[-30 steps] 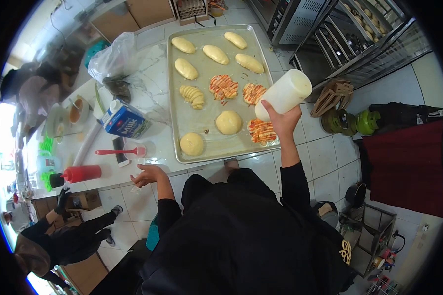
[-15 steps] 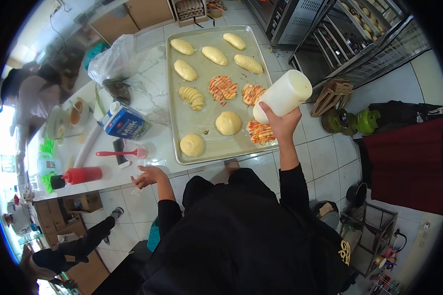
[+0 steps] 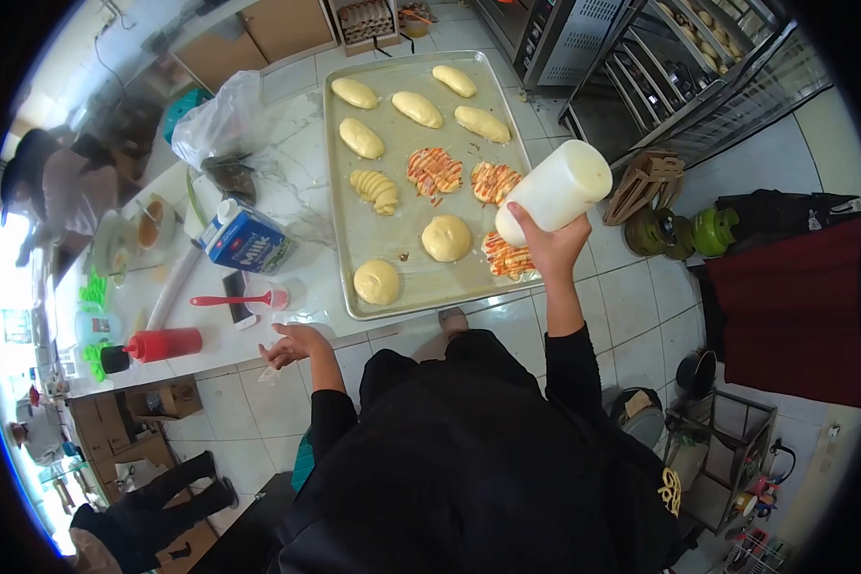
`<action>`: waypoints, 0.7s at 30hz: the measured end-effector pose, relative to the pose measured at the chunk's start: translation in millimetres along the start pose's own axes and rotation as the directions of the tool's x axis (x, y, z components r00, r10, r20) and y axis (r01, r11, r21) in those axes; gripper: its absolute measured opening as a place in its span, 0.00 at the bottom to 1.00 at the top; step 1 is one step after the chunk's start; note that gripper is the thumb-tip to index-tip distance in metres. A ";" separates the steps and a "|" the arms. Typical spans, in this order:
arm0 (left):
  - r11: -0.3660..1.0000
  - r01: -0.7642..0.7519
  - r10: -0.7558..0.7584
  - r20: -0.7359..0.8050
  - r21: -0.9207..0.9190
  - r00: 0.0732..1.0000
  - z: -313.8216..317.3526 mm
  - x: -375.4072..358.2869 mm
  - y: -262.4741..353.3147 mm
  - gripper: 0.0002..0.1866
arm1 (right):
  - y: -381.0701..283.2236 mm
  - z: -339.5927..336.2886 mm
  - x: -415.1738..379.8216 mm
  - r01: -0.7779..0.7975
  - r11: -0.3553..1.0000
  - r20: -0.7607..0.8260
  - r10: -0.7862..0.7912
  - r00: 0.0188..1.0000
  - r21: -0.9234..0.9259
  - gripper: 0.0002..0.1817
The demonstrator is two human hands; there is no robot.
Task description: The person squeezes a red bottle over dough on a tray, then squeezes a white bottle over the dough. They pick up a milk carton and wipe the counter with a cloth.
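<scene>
My right hand (image 3: 557, 251) is wrapped round a white squeeze bottle (image 3: 569, 182), which it holds tilted over the right edge of a large baking tray (image 3: 402, 304). Beneath the bottle is a flat dough piece (image 3: 507, 256) with red and pale stripes; two more striped pieces (image 3: 434, 172) lie farther in. Plain glossy rounds (image 3: 446, 238), a ridged roll (image 3: 374, 191) and several oval doughs (image 3: 416, 108) share the tray. By the counter's front edge, my left hand (image 3: 295, 346) is open, fingers apart, with a small clear scrap showing just below its fingertips.
Left of the tray stand a blue milk carton (image 3: 249, 239), a red-handled brush (image 3: 239, 299), a red squeeze bottle (image 3: 165, 343) lying down and a plastic bag (image 3: 220, 120). One person (image 3: 57, 177) is across the counter; another (image 3: 143, 507) is at lower left. A rack (image 3: 670, 72) stands at upper right.
The white bottle and my right hand have shifted slightly right and down. My left hand stays nearly in place. The person at lower left has changed stance.
</scene>
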State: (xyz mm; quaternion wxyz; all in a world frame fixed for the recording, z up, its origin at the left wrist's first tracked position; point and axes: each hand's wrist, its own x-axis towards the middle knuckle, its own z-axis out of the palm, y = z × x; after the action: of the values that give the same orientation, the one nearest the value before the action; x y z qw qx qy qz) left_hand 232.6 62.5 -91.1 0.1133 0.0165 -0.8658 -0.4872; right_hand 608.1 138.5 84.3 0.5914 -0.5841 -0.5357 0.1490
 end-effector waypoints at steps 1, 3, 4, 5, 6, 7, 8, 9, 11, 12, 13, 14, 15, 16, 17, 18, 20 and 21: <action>1.000 -0.002 0.002 0.000 0.000 1.000 -1.0 1.1 0.2 0.31 | 3.5 -3.8 0.9 -0.019 0.999 -0.042 0.017 0.999 -0.028 0.27; 0.999 0.029 -0.029 0.033 -0.014 0.999 -2.3 -0.5 2.2 0.31 | 11.5 -14.6 7.4 -0.054 0.991 -0.103 0.042 0.994 -0.119 0.26; 0.999 0.032 -0.032 0.034 -0.016 0.999 -3.1 -1.2 3.8 0.31 | 13.6 -19.4 9.5 -0.051 0.991 -0.102 0.038 0.994 -0.120 0.26; 1.000 0.028 -0.028 0.031 0.000 0.999 -3.9 -2.2 5.5 0.31 | 15.1 -24.0 11.6 -0.056 0.986 -0.121 0.037 0.992 -0.157 0.26; 1.000 0.021 -0.022 0.028 0.018 0.999 -4.2 -2.8 5.3 0.31 | 13.1 -26.5 12.2 -0.064 0.979 -0.142 0.036 0.989 -0.195 0.26; 1.000 0.022 -0.023 0.030 0.016 0.999 -4.3 -3.5 5.5 0.31 | 11.0 -24.9 10.5 -0.080 0.981 -0.146 0.054 0.988 -0.179 0.25; 1.000 0.019 -0.020 0.032 0.022 0.999 -4.8 -3.8 5.7 0.32 | 8.2 -21.1 6.9 -0.080 0.980 -0.148 0.053 0.988 -0.180 0.25; 1.000 0.015 -0.016 0.034 0.026 0.999 -3.2 -3.0 3.5 0.32 | 4.7 -15.6 2.4 -0.043 0.992 -0.110 0.030 0.994 -0.120 0.25; 0.999 -0.003 0.002 0.029 0.037 1.000 -1.3 -1.1 -1.2 0.32 | -1.2 -9.6 -4.3 -0.003 0.999 -0.027 0.002 1.000 -0.043 0.25; 0.999 -0.016 0.015 0.018 0.050 1.000 -0.2 -0.7 -1.4 0.33 | 0.0 -9.4 -4.1 -0.001 0.999 -0.028 0.000 1.000 -0.040 0.25; 0.999 -0.014 0.014 0.014 0.048 1.000 0.6 -1.0 -2.2 0.33 | 2.6 -9.5 -3.6 0.013 1.000 -0.058 -0.014 0.998 -0.018 0.27; 0.999 -0.015 0.013 0.033 0.050 0.999 0.4 -1.2 -4.0 0.34 | 4.3 -9.8 -2.8 0.027 1.000 -0.084 -0.026 0.996 0.006 0.28; 0.999 -0.015 0.012 0.050 0.052 0.999 -0.7 -0.5 -4.1 0.34 | 6.6 -15.2 -0.6 -0.001 0.999 -0.118 -0.005 0.993 -0.048 0.28; 0.999 -0.008 0.006 0.037 0.049 0.999 -1.2 0.1 -3.5 0.34 | 11.3 -21.3 2.0 0.007 0.999 -0.109 -0.011 0.994 -0.039 0.28; 0.998 -0.020 0.018 0.037 0.063 0.999 -1.1 0.0 -2.5 0.35 | 17.5 -27.1 4.7 -0.019 0.997 -0.135 0.009 0.991 -0.071 0.28; 0.996 -0.032 0.029 0.037 0.078 0.999 -1.8 -0.9 -0.1 0.36 | 16.7 -29.9 7.3 -0.045 0.994 -0.159 0.028 0.987 -0.103 0.28; 0.997 -0.028 0.026 0.027 0.073 0.999 -4.3 -2.8 3.6 0.36 | 14.2 -31.2 4.7 -0.038 0.991 -0.145 0.019 0.989 -0.132 0.27; 0.997 -0.036 0.034 0.032 0.069 0.999 -5.2 -3.8 6.8 0.37 | 9.9 -27.1 2.8 -0.022 0.994 -0.120 0.009 0.993 -0.111 0.27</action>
State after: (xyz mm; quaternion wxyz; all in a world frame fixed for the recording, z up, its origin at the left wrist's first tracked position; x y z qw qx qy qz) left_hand 238.0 62.2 -83.4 0.1077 -0.0021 -0.8841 -0.4548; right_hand 635.6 129.0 84.1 0.5874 -0.6283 -0.5024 0.0879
